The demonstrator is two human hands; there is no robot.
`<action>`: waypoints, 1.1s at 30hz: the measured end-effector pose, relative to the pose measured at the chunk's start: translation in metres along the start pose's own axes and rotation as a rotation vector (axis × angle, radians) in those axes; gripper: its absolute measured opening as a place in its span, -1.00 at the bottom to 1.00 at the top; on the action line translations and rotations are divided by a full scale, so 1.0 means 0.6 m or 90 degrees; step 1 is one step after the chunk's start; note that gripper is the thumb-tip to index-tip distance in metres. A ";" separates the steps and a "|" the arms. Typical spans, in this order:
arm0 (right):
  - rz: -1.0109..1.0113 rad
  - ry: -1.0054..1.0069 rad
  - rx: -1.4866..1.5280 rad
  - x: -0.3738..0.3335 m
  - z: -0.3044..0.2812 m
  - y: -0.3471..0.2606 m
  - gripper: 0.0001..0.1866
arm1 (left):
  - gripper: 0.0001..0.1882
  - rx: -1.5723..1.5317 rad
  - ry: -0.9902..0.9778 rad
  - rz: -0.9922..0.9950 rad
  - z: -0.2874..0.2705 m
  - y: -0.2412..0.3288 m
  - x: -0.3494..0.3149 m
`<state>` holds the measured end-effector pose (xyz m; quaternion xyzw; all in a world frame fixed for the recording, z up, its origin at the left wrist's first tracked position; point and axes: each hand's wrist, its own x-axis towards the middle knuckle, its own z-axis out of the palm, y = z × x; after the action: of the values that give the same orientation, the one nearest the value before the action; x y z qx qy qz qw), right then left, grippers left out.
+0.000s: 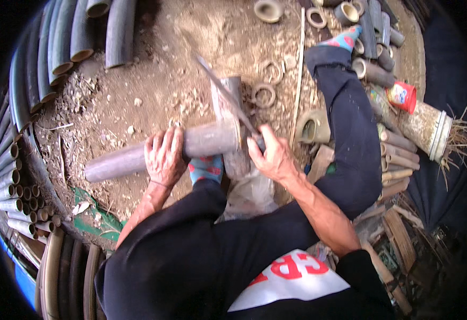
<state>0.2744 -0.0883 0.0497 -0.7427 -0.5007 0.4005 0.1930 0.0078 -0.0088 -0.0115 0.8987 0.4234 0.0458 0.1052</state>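
A length of grey-brown bamboo tube [209,140] lies at a slight slant, its right end resting over a short log [225,98]. My left hand [164,154] presses down on the tube from above, fingers wrapped over its middle. In my right hand [273,154] is the dark handle of a long-bladed knife [225,93]. Its blade slants up and left, over the log and close to the tube's right end. Motion blurs the blade's tip. My left foot, in a blue sock [206,168], is partly hidden beneath the tube.
Long bamboo poles [81,32] stand at upper left, with stacked tubes [17,197] below them. Bamboo rings [264,95] and chips litter the dirt. Beyond my right leg [348,117] are more cut pieces [374,72], a red packet [402,96] and a dirty white container [430,130].
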 end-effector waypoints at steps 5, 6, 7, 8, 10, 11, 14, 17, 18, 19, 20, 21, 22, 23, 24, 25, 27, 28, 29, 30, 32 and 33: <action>-0.130 0.106 -0.031 -0.006 0.018 -0.015 -0.74 | -0.38 -0.001 0.006 -0.015 0.001 0.007 -0.010; -0.090 0.056 -0.091 -0.005 0.028 0.013 -0.74 | -0.38 0.008 0.023 -0.013 0.001 0.007 -0.008; 0.062 -0.049 -0.100 0.015 0.025 0.027 -0.74 | -0.31 0.003 -0.003 -0.011 -0.002 0.009 -0.001; 0.063 -0.055 -0.069 0.015 0.017 0.037 -0.73 | -0.25 -0.002 -0.028 -0.009 -0.006 0.011 0.006; 0.085 -0.059 0.035 -0.003 0.018 0.044 -0.71 | -0.12 -0.018 -0.100 0.000 -0.029 0.012 0.008; 0.081 -0.039 0.036 -0.013 0.022 0.046 -0.70 | 0.00 -0.086 -0.235 0.015 -0.056 -0.005 0.041; 0.059 0.009 0.032 -0.026 0.030 0.046 -0.68 | 0.02 -0.267 -0.573 -0.087 -0.075 -0.060 0.099; 0.060 0.038 0.023 -0.036 0.021 0.027 -0.69 | -0.03 -0.176 -0.424 -0.022 -0.068 -0.052 0.088; 0.038 0.070 0.042 -0.034 0.016 0.018 -0.69 | -0.05 -0.142 -0.367 -0.003 -0.066 -0.047 0.088; 0.022 0.094 0.058 -0.035 0.014 0.004 -0.70 | -0.11 -0.159 -0.301 0.007 -0.047 -0.050 0.077; -0.007 0.119 0.080 -0.027 0.004 -0.017 -0.70 | -0.14 -0.158 -0.300 0.000 -0.046 -0.052 0.075; -0.081 0.164 0.066 -0.024 -0.008 -0.037 -0.71 | -0.16 -0.156 -0.299 -0.009 -0.046 -0.054 0.072; -0.127 0.196 0.076 -0.025 -0.008 -0.046 -0.72 | -0.18 -0.156 -0.302 -0.010 -0.043 -0.056 0.069; -0.173 0.228 0.087 -0.025 -0.006 -0.052 -0.72 | -0.22 -0.166 -0.293 -0.018 -0.042 -0.053 0.071; -0.220 0.259 0.097 -0.025 -0.003 -0.054 -0.73 | -0.22 -0.169 -0.293 -0.019 -0.039 -0.055 0.066; -0.247 0.273 0.030 -0.025 0.003 -0.038 -0.75 | -0.21 -0.172 -0.291 -0.017 -0.037 -0.057 0.065; -0.081 0.112 -0.082 -0.017 0.027 0.034 -0.75 | -0.22 -0.177 -0.285 -0.010 -0.034 -0.053 0.067; 0.068 -0.021 -0.122 -0.004 0.022 0.035 -0.75 | -0.22 -0.174 -0.279 -0.010 -0.034 -0.053 0.069; 0.004 0.016 -0.077 -0.004 0.011 0.034 -0.74 | -0.23 -0.171 -0.272 -0.010 -0.035 -0.053 0.072; -0.029 0.047 -0.040 -0.001 0.003 0.030 -0.74 | -0.25 -0.156 -0.246 -0.010 -0.035 -0.052 0.077; -0.072 0.094 0.048 -0.007 -0.004 -0.015 -0.74 | -0.27 -0.129 -0.223 -0.008 -0.033 -0.048 0.065; -0.176 0.183 0.054 -0.013 0.002 -0.030 -0.74 | -0.31 -0.118 -0.236 -0.008 -0.037 -0.043 0.053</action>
<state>0.2616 -0.0875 0.0648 -0.7077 -0.5475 0.2810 0.3469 0.0050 0.0349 0.0041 0.8756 0.3963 -0.0820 0.2637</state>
